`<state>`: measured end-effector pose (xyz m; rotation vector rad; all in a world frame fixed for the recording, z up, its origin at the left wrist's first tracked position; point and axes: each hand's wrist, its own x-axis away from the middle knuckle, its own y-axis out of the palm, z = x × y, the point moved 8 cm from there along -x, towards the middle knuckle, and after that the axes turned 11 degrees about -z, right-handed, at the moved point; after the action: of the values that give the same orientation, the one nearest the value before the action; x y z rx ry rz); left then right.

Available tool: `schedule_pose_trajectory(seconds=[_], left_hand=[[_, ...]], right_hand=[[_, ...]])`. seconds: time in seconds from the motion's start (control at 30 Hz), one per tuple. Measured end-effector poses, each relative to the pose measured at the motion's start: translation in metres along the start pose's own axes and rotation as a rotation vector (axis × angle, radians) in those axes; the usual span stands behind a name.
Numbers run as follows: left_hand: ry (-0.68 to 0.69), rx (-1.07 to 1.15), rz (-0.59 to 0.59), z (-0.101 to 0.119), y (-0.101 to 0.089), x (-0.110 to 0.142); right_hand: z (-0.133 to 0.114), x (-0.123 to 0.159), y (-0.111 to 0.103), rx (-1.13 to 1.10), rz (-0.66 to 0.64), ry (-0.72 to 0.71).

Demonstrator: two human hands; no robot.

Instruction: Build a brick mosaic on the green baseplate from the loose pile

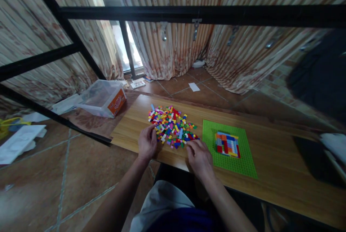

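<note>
Tiled room with wood-grain table: loose toy bricks under two bare hands

Room: striped, patterned curtains (pixel 173 52) hang across the background, parted at a bright window (pixel 121 37). A black metal frame (pixel 151 14) crosses in front of them. The floor (pixel 81 167) is of brown tiles with pale joints.

Surface: a long wood-grain table (pixel 273 156), smooth, runs from left to right in front of the person.

Container and markings: a clear plastic bin (pixel 97 97) sits on the floor side, beyond the table's left end. It bears an orange label (pixel 117 101) with pale lettering, too small to read with certainty. A white printed booklet (pixel 138 84) near the window shows dark characters, likewise illegible.

Contents of the table: a green studded baseplate (pixel 229 167) lies flat, right of centre. To its left is a loose pile of multicoloured plastic building bricks (pixel 170 124).

Hands: the left hand (pixel 147 142) is at the pile's left edge, fingers curled inward. The right hand (pixel 199 155) is at the near right edge, between pile and baseplate, fingers bent down to the bricks. Whether either set of fingertips is parted or closed on a brick cannot be determined.

Assembly: a roughly square, multicoloured brick build (pixel 227 145), including red, blue, white and yellow pieces, rests on the baseplate.
</note>
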<state>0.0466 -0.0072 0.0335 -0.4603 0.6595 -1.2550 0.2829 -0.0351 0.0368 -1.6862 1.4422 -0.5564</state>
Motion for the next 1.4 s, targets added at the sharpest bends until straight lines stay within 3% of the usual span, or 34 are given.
schedule_pose_trajectory(seconds=[0.23,0.43,0.63,0.87,1.0,1.1,1.23,1.4], left_hand=[[-0.022,0.06,0.008,-0.003,-0.001,0.001],[0.01,0.144,-0.112,0.002,0.003,0.002],[-0.004,0.304,-0.163,-0.002,0.006,0.005],[-0.047,0.439,0.027,-0.011,-0.005,0.007],[-0.059,0.421,0.018,-0.014,-0.005,0.006],[-0.074,0.422,0.016,-0.017,-0.004,0.006],[-0.069,0.412,0.064,-0.022,-0.005,0.006],[-0.082,0.414,0.055,-0.026,-0.003,0.005]], right_hand=[[-0.022,-0.028,0.011,0.02,-0.014,-0.075],[-0.013,-0.041,0.013,0.082,-0.04,-0.071],[-0.007,-0.045,0.004,0.11,0.028,-0.052],[-0.062,-0.063,0.03,0.05,-0.124,-0.214],[-0.081,-0.077,0.05,0.137,-0.208,-0.264],[-0.075,-0.083,0.055,0.179,-0.223,-0.248],[-0.058,-0.081,0.045,0.114,-0.178,-0.226],[-0.029,-0.071,0.027,-0.278,-0.122,-0.113]])
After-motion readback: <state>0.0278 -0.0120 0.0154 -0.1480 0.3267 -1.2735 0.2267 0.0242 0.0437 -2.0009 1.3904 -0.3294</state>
